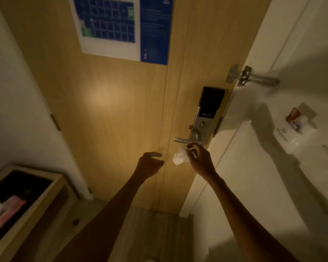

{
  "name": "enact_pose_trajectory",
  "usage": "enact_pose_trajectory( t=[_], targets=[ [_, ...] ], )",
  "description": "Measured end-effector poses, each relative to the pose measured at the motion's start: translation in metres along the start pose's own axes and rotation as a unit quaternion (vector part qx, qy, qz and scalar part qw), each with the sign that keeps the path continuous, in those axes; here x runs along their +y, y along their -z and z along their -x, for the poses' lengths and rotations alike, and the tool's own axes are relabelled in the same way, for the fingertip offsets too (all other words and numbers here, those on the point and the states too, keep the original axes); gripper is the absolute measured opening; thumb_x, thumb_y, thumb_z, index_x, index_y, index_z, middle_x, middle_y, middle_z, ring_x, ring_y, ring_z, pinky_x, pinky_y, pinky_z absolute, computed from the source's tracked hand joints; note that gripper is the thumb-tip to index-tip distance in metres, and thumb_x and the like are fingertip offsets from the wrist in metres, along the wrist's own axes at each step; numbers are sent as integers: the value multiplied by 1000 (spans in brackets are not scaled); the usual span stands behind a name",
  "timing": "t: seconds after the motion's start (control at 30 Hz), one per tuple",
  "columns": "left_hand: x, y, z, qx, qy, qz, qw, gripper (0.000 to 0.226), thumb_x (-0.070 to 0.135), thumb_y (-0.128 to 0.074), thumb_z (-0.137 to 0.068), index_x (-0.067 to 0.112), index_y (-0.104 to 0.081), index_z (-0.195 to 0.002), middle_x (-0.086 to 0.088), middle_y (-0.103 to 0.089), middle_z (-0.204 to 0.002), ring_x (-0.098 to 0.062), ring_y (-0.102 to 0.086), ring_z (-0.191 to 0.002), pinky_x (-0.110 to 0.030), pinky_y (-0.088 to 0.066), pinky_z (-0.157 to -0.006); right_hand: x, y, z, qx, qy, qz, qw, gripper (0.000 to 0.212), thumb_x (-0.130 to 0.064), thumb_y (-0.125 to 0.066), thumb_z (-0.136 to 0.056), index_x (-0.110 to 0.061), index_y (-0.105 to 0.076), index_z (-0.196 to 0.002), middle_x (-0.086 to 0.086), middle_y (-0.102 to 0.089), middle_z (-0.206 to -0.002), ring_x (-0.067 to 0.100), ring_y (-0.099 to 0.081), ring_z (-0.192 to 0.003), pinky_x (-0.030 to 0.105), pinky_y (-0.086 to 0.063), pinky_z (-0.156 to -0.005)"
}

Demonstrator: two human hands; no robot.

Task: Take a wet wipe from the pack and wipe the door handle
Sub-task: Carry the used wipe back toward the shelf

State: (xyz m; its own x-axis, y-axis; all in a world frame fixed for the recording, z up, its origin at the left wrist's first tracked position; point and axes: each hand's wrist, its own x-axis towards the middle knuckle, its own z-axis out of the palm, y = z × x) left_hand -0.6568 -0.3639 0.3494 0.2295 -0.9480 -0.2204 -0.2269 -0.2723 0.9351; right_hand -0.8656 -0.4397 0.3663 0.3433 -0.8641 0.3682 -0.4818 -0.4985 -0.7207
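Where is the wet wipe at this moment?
In the head view, the wet wipe is bunched in the right hand, just below the door handle and to the right of the empty left hand.

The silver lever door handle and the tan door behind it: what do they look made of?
The silver lever door handle looks like brushed or satin metal, going by its grey sheen. The tan door looks like pale wood or wood-look laminate, with faint vertical grain; which one, I cannot tell.

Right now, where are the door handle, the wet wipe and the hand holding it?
door handle (182, 140), head view, middle of the metal lever.
wet wipe (179, 159), head view, centre of the crumpled white wad.
right hand (201, 157), head view, back of the hand.
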Motion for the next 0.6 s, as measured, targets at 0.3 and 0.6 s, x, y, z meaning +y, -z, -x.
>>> enact_pose_trajectory(
  t=[0.3,0.6],
  targets=[
    [-29,27,60,48,-39,-123,991,50,28,-69,-85,22,-54,-133,-4,-61,-131,-24,-69,-103,-30,-56,-75,-44,-50,13,-177,46,-11,983,43,-50,-47,-92,-13,-67,-101,2,-71,-93,12,-69,-81,15,-53,-60],
    [-81,105,101,176,42,-144,973,44,38,-65,-86,26,-58,-128,-4,-66,-123,-17,-68,-102,-26,-54,-81,-91,-132,15,-254,34,-16,966,35,-47,-50,-89,-19,-69,-94,-3,-71,-80,10,-68,-72,16,-50,-56]
  ],
)
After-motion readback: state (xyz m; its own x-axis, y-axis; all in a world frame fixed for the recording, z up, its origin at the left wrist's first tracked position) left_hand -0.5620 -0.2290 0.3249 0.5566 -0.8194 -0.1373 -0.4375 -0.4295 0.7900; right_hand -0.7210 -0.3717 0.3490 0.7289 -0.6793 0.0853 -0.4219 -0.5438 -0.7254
